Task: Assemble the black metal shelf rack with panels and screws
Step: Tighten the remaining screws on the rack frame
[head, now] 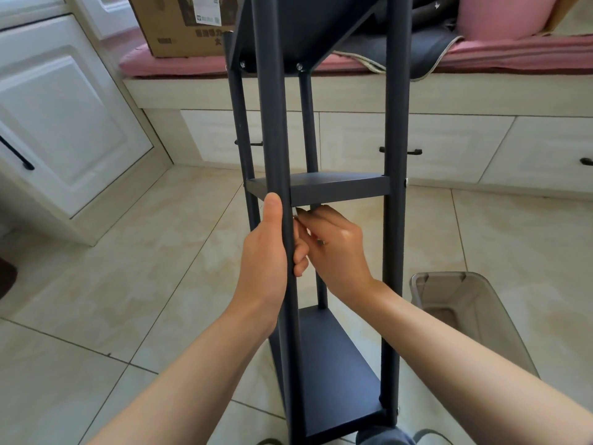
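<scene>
While gripped: rack post (276,139); left hand (263,252)

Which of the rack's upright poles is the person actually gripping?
The near-left pole, closest to the camera. The left hand wraps around it just below the middle shelf. The right hand reaches in beside it; the other poles go untouched.

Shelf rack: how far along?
Done: three panels sit between the posts; screws show at the top panel. In hand: left hand grips the front post, right hand works under the middle panel, apparently on a screw. Remaining screws can't be counted.
</scene>
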A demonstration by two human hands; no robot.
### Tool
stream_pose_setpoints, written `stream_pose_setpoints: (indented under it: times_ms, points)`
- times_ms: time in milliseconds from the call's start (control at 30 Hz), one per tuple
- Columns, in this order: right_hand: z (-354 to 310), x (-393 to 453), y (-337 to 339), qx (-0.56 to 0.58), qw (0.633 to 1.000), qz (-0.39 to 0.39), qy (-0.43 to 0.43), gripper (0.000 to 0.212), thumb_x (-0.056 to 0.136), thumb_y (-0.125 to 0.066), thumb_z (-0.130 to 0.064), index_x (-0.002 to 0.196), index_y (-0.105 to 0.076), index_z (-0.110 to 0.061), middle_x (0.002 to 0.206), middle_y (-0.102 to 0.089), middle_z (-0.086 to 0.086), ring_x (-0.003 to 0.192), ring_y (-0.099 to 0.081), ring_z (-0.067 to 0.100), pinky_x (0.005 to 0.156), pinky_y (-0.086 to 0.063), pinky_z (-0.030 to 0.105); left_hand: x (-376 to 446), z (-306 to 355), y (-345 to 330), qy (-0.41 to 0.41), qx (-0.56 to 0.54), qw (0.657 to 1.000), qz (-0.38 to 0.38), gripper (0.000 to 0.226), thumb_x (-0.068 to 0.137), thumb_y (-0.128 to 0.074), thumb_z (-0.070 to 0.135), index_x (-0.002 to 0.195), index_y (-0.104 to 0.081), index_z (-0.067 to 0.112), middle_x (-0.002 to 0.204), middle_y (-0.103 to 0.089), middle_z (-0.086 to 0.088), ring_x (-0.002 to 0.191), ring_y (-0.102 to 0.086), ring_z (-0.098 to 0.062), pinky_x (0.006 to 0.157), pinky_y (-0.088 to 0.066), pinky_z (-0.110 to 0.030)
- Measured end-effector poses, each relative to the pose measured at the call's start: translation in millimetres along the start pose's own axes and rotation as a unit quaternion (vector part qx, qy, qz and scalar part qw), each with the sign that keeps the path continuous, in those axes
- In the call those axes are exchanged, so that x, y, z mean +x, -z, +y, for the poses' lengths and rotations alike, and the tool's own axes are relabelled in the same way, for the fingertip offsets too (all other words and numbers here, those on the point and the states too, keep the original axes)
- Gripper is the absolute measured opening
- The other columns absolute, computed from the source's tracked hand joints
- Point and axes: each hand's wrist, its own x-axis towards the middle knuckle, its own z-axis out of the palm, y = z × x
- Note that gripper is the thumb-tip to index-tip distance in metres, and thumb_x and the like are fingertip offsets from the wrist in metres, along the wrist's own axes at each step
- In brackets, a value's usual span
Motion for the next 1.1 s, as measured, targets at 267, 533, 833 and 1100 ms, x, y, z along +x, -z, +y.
stream_pose_setpoints:
  times_ms: [267, 533, 833, 1100]
  points:
    - [-3.7, -1.5, 8.5, 0.007, 0.999, -0.023, -0.021, 0.008, 0.090, -0.066, 0.001, 0.091, -0.074, 0.001, 0.072, -0.061, 0.011, 0.064, -0.054, 0.019, 0.061, -0.050, 0.034, 2.8, -0.1, 1.7, 0.009, -0.004, 1.000, -0.004, 0.064, 0.100, -0.027, 0.067, 0.053, -0.045, 0.026, 0.052, -0.044, -0.001, 0.050, -0.042, -0.015, 0.061, -0.041, -0.027]
    - [-23.1, -18.4, 58.2, -0.001, 0.993, -0.087, -0.079, 0.009, 0.092, -0.066, -0.005, 0.086, -0.073, -0.004, 0.068, -0.049, -0.013, 0.060, -0.048, 0.002, 0.059, -0.034, 0.008, 1.2, -5.7, 14.3, 0.004, 0.039, 0.999, -0.012, 0.064, 0.090, -0.022, 0.079, 0.059, -0.046, 0.028, 0.056, -0.045, 0.000, 0.050, -0.045, -0.012, 0.057, -0.044, -0.024]
    - [-38.2, -23.3, 114.3, 0.022, 0.985, -0.077, -0.150, 0.018, 0.094, -0.061, -0.006, 0.077, -0.067, -0.006, 0.076, -0.058, 0.006, 0.070, -0.054, 0.020, 0.061, -0.043, 0.032, -9.3, -8.2, 27.1, -0.022, 0.061, 0.998, 0.018, 0.068, 0.084, -0.023, 0.079, 0.073, -0.044, 0.015, 0.054, -0.044, 0.002, 0.047, -0.044, -0.010, 0.049, -0.043, -0.014]
    - [-36.2, 51.7, 129.0, 0.181, 0.936, -0.075, -0.292, 0.024, 0.093, -0.059, -0.013, 0.074, -0.073, -0.019, 0.089, -0.070, -0.002, 0.089, -0.061, 0.011, 0.079, -0.049, 0.020, -15.1, -9.4, 36.1, -0.055, 0.054, 0.996, 0.036, 0.058, 0.088, -0.038, 0.065, 0.074, -0.044, 0.010, 0.055, -0.043, -0.001, 0.047, -0.045, -0.011, 0.048, -0.043, -0.019]
